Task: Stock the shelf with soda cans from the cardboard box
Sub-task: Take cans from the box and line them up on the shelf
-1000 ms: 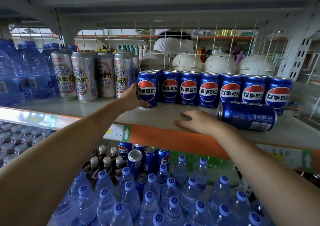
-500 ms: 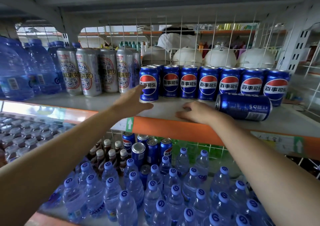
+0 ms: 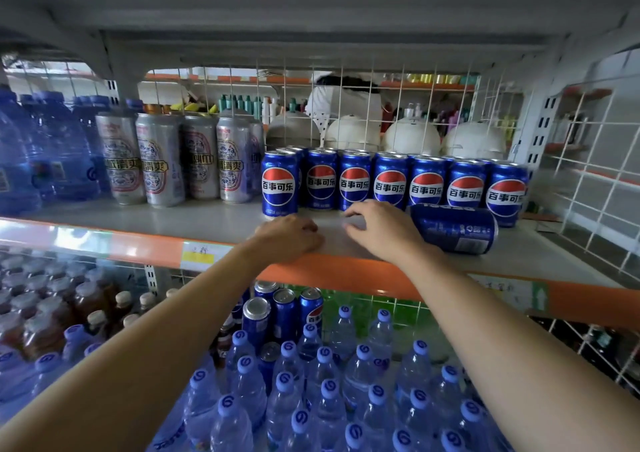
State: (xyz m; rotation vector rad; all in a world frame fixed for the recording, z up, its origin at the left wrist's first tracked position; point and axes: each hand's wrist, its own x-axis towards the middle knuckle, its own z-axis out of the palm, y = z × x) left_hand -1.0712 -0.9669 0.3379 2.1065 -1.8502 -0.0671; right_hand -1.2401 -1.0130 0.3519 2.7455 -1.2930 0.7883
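Note:
A row of several upright blue soda cans [image 3: 389, 183] stands on the grey shelf [image 3: 214, 218], logos facing me. The leftmost can [image 3: 280, 183] stands a little forward of the row. One more blue can [image 3: 457, 228] lies on its side in front of the row at the right. My left hand [image 3: 289, 238] rests on the shelf's front edge just below the leftmost can, fingers loosely curled, holding nothing. My right hand [image 3: 381, 228] lies flat on the shelf with fingers bent, just left of the fallen can. The cardboard box is out of view.
Tall silver cans [image 3: 159, 162] and large water bottles [image 3: 45, 150] fill the shelf's left side. A white wire grid [image 3: 381, 105] backs the shelf. Below, small water bottles [image 3: 311, 392] and a few blue cans [image 3: 284, 313] crowd the lower shelf.
My left hand let go of the leftmost can and drew back to the shelf's front edge. My right hand stayed on the shelf beside the fallen can.

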